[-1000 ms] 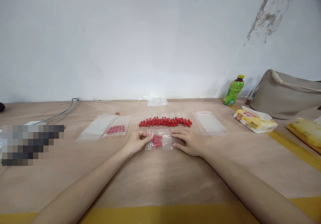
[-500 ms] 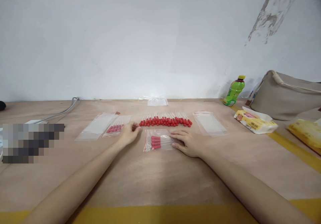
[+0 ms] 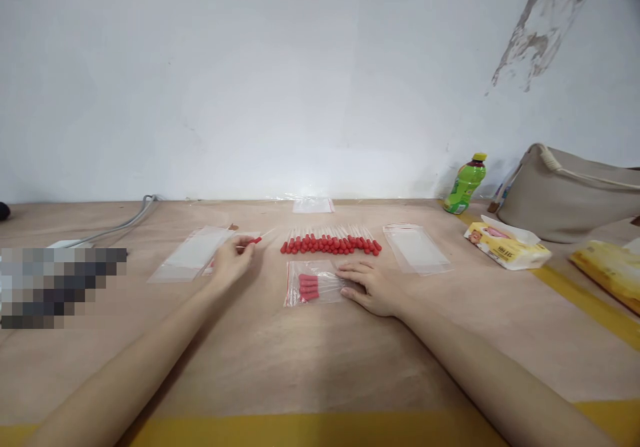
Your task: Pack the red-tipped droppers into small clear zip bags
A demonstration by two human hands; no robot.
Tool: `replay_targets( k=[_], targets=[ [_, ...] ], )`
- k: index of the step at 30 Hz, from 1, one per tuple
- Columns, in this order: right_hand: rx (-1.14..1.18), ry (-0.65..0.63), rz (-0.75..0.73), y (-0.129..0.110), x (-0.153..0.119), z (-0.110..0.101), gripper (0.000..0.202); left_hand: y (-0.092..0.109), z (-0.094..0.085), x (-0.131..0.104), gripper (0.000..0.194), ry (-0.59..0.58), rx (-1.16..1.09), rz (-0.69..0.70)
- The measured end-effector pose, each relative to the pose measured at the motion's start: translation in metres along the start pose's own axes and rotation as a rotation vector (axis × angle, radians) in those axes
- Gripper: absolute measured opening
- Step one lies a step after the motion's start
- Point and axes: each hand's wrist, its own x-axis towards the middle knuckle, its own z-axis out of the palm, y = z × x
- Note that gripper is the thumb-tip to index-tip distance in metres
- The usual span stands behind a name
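My left hand (image 3: 233, 258) pinches a red-tipped stick (image 3: 255, 240), its pale shaft pointing right and away. It is over the left packed bag, which it mostly covers. My right hand (image 3: 371, 288) lies with fingers spread on the right end of a clear zip bag (image 3: 325, 291) holding several red-tipped sticks (image 3: 309, 287). Behind that bag, a row of red-tipped sticks (image 3: 330, 244) lies on the table, red ends toward me. Flat clear bags lie at the left (image 3: 193, 255) and at the right (image 3: 419, 249).
Another clear bag (image 3: 313, 205) is by the wall. At the right are a green bottle (image 3: 465, 185), a yellow tissue pack (image 3: 507, 245), a second yellow pack (image 3: 607, 268) and a grey-beige bag (image 3: 570, 193). A grey cable (image 3: 125, 223) runs along the left.
My left hand has moved left from the row's left end, with one red-tipped stick now in its fingers. My right hand stays on the bag.
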Motion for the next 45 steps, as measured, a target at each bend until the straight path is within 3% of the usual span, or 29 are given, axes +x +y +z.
replay_targets(
  k=[4,7,14,26,32,38,45],
  targets=[
    [0.009,0.005,-0.01,0.002,0.0,0.001,0.04,-0.005,-0.033,-0.022,0.032,-0.085,-0.229,-0.09],
    [0.012,0.006,-0.002,0.0,0.0,0.0,0.04,-0.008,-0.051,-0.036,0.037,-0.144,-0.222,-0.12],
    [-0.003,-0.006,0.009,-0.001,-0.001,-0.001,0.04,-0.022,-0.064,-0.052,0.041,-0.229,-0.164,-0.131],
    [-0.006,-0.005,-0.007,0.001,0.0,0.001,0.04,-0.014,-0.044,-0.051,0.04,-0.325,-0.246,-0.07],
    [0.0,-0.005,0.001,0.002,-0.001,0.001,0.04,-0.004,-0.015,-0.039,0.043,-0.407,-0.271,-0.025],
    [-0.007,-0.007,-0.012,0.003,0.0,0.002,0.04,0.01,0.017,-0.035,0.039,-0.578,-0.297,0.047],
    [0.028,0.018,-0.005,0.003,-0.001,0.002,0.042,0.009,0.036,-0.029,0.034,-0.533,-0.301,0.185]
  ],
)
